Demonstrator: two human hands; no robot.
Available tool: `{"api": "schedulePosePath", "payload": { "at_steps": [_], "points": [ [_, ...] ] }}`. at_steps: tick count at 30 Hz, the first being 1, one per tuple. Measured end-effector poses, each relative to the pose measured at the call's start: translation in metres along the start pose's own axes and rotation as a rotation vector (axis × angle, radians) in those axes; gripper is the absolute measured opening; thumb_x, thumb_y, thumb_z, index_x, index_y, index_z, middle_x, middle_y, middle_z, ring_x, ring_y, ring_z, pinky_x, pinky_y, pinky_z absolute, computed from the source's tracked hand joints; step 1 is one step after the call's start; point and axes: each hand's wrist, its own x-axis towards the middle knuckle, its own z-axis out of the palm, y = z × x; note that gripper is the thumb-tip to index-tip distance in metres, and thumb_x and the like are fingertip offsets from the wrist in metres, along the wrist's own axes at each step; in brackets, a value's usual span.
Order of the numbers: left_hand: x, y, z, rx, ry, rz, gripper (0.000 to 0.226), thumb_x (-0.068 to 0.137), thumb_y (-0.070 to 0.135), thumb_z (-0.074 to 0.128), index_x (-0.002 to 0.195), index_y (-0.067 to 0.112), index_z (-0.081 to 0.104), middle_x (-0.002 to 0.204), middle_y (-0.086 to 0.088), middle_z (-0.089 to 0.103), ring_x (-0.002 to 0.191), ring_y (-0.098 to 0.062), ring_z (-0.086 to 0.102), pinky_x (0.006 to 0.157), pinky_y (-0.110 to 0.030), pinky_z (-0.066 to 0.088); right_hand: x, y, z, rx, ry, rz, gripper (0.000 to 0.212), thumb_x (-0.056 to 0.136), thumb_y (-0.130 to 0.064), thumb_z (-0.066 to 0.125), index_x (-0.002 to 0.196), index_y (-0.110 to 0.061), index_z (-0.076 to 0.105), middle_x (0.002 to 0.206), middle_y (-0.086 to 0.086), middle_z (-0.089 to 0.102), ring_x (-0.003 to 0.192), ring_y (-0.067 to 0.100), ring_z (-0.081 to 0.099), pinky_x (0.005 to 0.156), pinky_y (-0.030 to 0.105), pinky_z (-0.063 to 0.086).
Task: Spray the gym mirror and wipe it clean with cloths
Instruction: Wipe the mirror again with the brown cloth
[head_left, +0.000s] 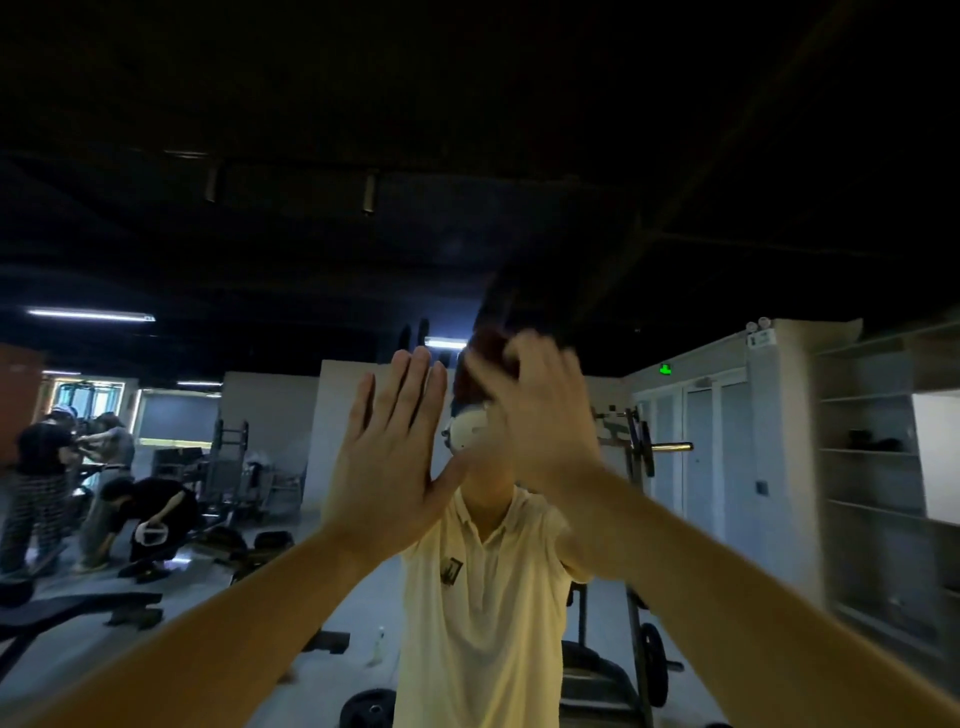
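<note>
The gym mirror (270, 291) fills the view and reflects me in a pale polo shirt. My left hand (389, 447) is raised flat in front of the glass, fingers straight and together; whether it touches the glass is unclear. My right hand (540, 415) is raised beside it, blurred by motion, fingers loosely spread, with nothing visible in it. No cloth shows in either hand. A small clear spray bottle (376, 647) appears in the reflection, standing on the floor.
The reflection shows a dim gym: a weight bench (78, 608) at the left, a barbell rack (644, 452) and plates behind me, shelves (872, 467) at the right, and several people (78, 467) at the far left.
</note>
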Motion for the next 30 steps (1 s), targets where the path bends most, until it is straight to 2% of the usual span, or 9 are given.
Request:
{"api": "schedulePosePath", "payload": {
  "at_steps": [4,6,8,11,13,20,23,26,30],
  "points": [
    [0.0,0.001,0.0,-0.013,0.028,0.017,0.085,0.106,0.064,0.022,0.166,0.005,0.007,0.175,-0.013,-0.002,0.162,-0.029,-0.003,0.13,-0.055,0.008,-0.051,0.028,-0.019,-0.064,-0.206,-0.271,0.047,0.079,-0.032,0.067,0.126,-0.028,0.07,0.108,0.004,0.062,0.105,0.022,0.053,0.088,0.04,0.057],
    [0.0,0.0,0.002,-0.017,0.033,0.013,0.085,0.106,0.063,0.025,0.166,0.006,0.008,0.175,-0.013,-0.001,0.162,-0.029,-0.002,0.13,-0.055,0.008,-0.036,0.066,-0.032,-0.088,-0.209,-0.232,0.019,0.097,-0.042,0.056,0.107,-0.036,0.071,0.099,-0.004,0.066,0.096,0.021,0.064,0.085,0.039,0.058],
    [0.0,-0.001,0.004,0.001,0.027,0.008,0.085,0.106,0.062,0.027,0.166,0.006,0.007,0.175,-0.013,-0.002,0.162,-0.029,-0.003,0.13,-0.054,0.006,-0.014,0.107,-0.039,-0.211,-0.018,0.02,0.02,0.102,-0.037,0.054,0.104,-0.026,0.071,0.097,0.005,0.066,0.091,0.029,0.063,0.082,0.049,0.054],
    [-0.002,-0.001,0.006,0.012,0.024,0.011,0.086,0.106,0.063,0.028,0.166,0.006,0.005,0.175,-0.014,-0.002,0.162,-0.03,-0.003,0.131,-0.052,0.003,0.002,0.115,-0.032,-0.187,0.179,0.504,0.048,0.094,-0.018,0.047,0.14,-0.012,0.058,0.121,0.023,0.051,0.105,0.041,0.051,0.093,0.052,0.046],
    [-0.001,-0.001,0.004,0.012,0.019,0.013,0.086,0.106,0.064,0.025,0.166,0.006,0.005,0.175,-0.014,-0.002,0.162,-0.03,-0.003,0.131,-0.052,0.002,0.003,0.084,-0.019,-0.141,0.226,0.593,0.051,0.094,-0.019,0.05,0.145,-0.013,0.053,0.125,0.023,0.048,0.108,0.039,0.05,0.093,0.051,0.048],
    [0.002,0.0,-0.006,-0.04,-0.055,0.013,0.086,0.106,0.061,0.029,0.167,0.007,0.002,0.175,-0.013,-0.007,0.162,-0.029,-0.008,0.13,-0.053,0.0,-0.117,-0.026,-0.002,0.069,-0.175,0.024,0.06,0.088,-0.029,0.067,0.144,-0.025,0.048,0.12,0.004,0.044,0.111,0.024,0.047,0.095,0.036,0.049],
    [-0.008,0.004,-0.01,-0.066,-0.073,-0.007,0.084,0.106,0.059,0.03,0.167,0.007,0.002,0.175,-0.014,-0.005,0.162,-0.028,-0.007,0.131,-0.053,0.003,-0.145,0.001,-0.024,0.013,-0.322,-0.122,0.029,0.091,-0.038,0.058,0.119,-0.037,0.065,0.101,-0.004,0.059,0.094,0.016,0.057,0.086,0.039,0.06],
    [-0.051,0.014,-0.01,-0.065,-0.097,0.101,0.083,0.107,0.055,0.038,0.166,0.006,0.006,0.174,-0.015,0.001,0.162,-0.029,0.0,0.129,-0.058,0.015,-0.129,0.061,-0.047,-0.083,-0.234,0.03,0.027,0.103,-0.052,0.045,0.096,-0.037,0.067,0.085,-0.012,0.063,0.079,0.011,0.058,0.08,0.044,0.056],
    [-0.102,0.014,-0.006,-0.073,-0.089,0.068,0.079,0.107,0.051,0.037,0.165,0.003,0.014,0.174,-0.018,0.006,0.162,-0.032,0.007,0.129,-0.057,0.016,-0.096,0.102,-0.047,-0.091,0.081,0.579,0.051,0.097,-0.027,0.042,0.147,-0.021,0.048,0.129,0.02,0.049,0.109,0.036,0.052,0.095,0.047,0.045]
  ]
}}
